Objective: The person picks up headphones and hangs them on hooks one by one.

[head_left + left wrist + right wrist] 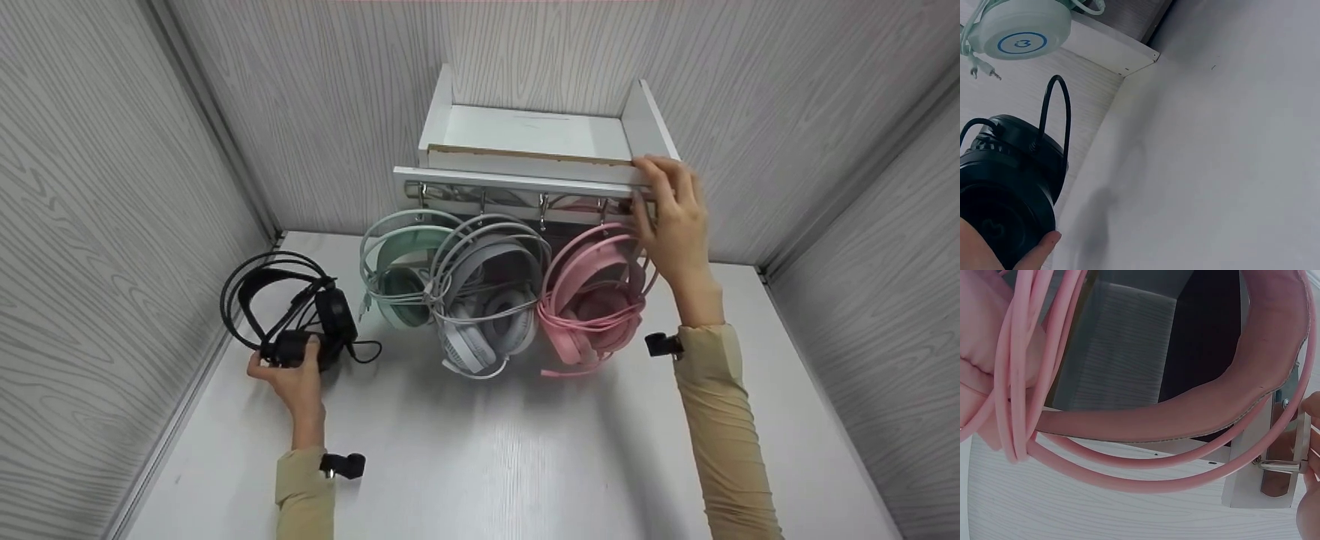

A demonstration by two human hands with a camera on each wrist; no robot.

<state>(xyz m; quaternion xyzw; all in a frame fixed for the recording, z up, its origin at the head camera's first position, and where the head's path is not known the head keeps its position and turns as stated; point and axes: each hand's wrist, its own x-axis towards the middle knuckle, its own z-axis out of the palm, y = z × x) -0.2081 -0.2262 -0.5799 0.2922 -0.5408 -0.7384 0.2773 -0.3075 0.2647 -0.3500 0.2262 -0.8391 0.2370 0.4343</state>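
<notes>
At the left, my left hand [298, 386] grips the lower ear cup of a pair of black headphones [337, 319], its thumb lying across the cup. In the left wrist view, the black ear cup [994, 208] and its cable loop show close up, with a fingertip at the cup's edge. My right hand [679, 225] holds the right end of a white hook rack [517, 180], fingers over the top and thumb at the front. From its hooks hang mint green headphones [409, 307], grey-white headphones [465, 349] and pink headphones [577, 292], with bundled cables.
A bare metal hook [543, 214] shows between the grey-white and pink headphones. Above the hooks is an open white shelf [525, 129] with side panels. The white tabletop [480, 457] lies below, with wood-grain panels [90, 262] at left, right and back.
</notes>
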